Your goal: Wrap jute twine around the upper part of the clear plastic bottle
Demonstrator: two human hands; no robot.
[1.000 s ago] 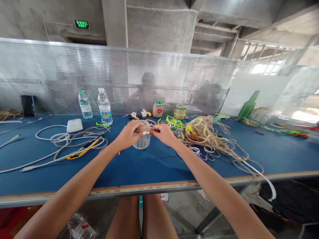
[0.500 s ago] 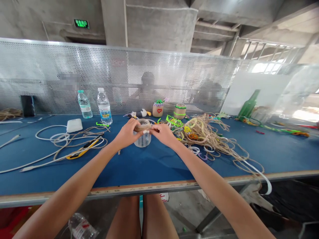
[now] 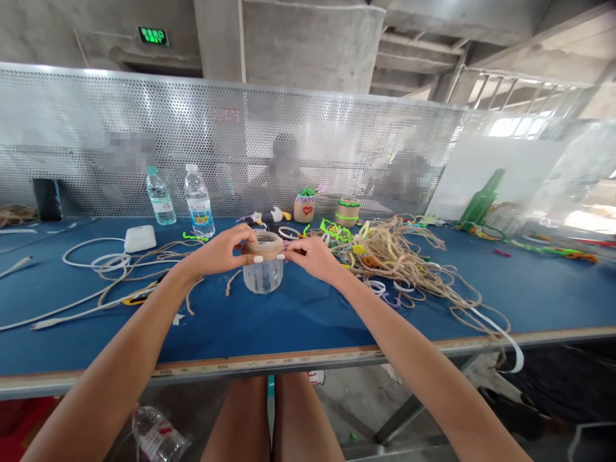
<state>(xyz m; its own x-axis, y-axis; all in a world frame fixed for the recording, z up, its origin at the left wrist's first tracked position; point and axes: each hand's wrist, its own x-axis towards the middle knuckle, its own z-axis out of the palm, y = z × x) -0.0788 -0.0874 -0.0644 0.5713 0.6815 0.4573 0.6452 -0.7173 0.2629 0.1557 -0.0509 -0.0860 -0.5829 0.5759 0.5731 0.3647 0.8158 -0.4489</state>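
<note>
A clear glass jar (image 3: 262, 276) stands upright in front of me, with a band of brown twine (image 3: 269, 251) wound around its neck. My left hand (image 3: 226, 249) is closed on the left side of the neck, its thumb across the front of the band. On the other side, my right hand (image 3: 312, 256) pinches the twine at the jar's neck. Its fingertips are partly hidden behind the thumb. A short twine piece (image 3: 233, 282) lies just left of the jar.
A tangled twine heap (image 3: 402, 253) with coloured pipe cleaners spreads to the right. Behind are two decorated jars, one with a red heart (image 3: 305, 208), and a glue gun (image 3: 269, 215). Left are two water bottles (image 3: 199, 202), a white box (image 3: 140, 239), cables and a yellow cutter (image 3: 137, 298).
The jar and both hands have come slightly left and nearer to me. My left hand has shifted outward along the neck, so the twine band and jar mouth show more.
</note>
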